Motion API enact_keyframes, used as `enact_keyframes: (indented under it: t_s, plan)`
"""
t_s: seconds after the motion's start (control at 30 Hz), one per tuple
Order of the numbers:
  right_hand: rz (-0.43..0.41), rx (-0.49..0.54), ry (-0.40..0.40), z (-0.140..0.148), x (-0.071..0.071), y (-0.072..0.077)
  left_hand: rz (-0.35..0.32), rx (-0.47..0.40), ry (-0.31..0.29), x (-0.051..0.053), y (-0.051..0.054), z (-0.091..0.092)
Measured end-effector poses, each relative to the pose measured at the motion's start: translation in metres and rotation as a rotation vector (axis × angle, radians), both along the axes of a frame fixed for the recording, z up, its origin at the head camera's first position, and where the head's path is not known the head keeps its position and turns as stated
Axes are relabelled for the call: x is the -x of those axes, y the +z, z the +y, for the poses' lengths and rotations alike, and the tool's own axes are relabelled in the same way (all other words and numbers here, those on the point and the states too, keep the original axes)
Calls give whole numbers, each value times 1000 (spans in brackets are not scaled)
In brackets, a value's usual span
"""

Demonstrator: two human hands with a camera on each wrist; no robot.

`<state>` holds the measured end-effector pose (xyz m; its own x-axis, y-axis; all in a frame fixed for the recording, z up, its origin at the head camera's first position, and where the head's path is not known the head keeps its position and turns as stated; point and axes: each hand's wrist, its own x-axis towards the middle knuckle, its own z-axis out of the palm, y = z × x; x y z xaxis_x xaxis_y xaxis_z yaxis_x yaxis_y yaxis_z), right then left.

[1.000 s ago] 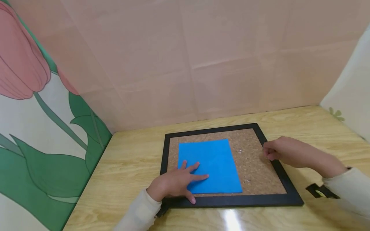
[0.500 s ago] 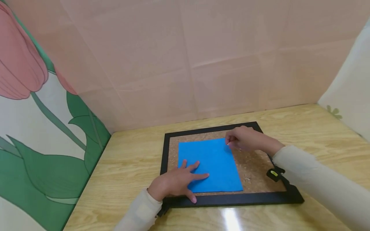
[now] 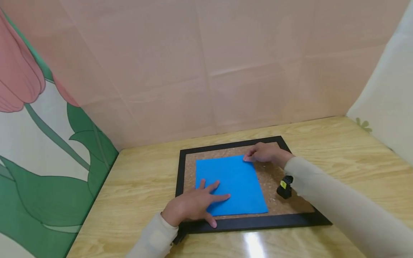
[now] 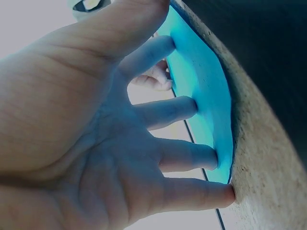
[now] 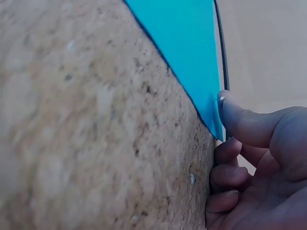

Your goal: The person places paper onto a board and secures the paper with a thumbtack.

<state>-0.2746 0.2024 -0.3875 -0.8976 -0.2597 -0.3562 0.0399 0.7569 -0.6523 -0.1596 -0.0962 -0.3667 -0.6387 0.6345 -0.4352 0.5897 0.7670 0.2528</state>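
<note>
A blue sheet (image 3: 237, 179) lies flat on a framed cork board (image 3: 222, 153). With fingers spread, my left hand (image 3: 196, 204) presses its near left part; the thumb rests on the black frame. In the left wrist view the fingertips (image 4: 187, 106) touch the sheet and the cork beside it. My right hand (image 3: 266, 152) is at the sheet's far right corner, thumb and fingers bent together. A small pale push pin (image 5: 221, 98) shows at its thumb tip in the right wrist view, its thin point by the blue sheet (image 5: 187, 52). The fingers hide most of it.
The cork board's black frame (image 3: 258, 223) lies on a wood-grain table (image 3: 145, 179). Small clear bits (image 3: 264, 166) are on the cork to the right of the sheet. A pinkish cloth (image 3: 206, 71) hangs behind, with a tulip-patterned cloth (image 3: 64, 150) at left.
My right hand has moved left from the frame's right side to the far right corner of the blue sheet and come down onto it. My left hand stays in place.
</note>
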Motion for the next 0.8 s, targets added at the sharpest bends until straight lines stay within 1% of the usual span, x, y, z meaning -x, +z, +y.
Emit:
enact_keyframes:
  t_s: [0.23, 0.5, 0.7, 0.8]
  plan:
    - [-7, -15, -35, -5, 1, 0, -4, 5, -1, 1, 0, 0]
    - [-7, -32, -56, -13, 2, -3, -10, 4, 4, -1, -1, -4]
    - [13, -11, -68, -14, 4, -3, -16, -6, 9, 2, -2, -6]
    - [7, -10, -68, -14, 6, -4, -3, -5, 0, 3, -4, -6]
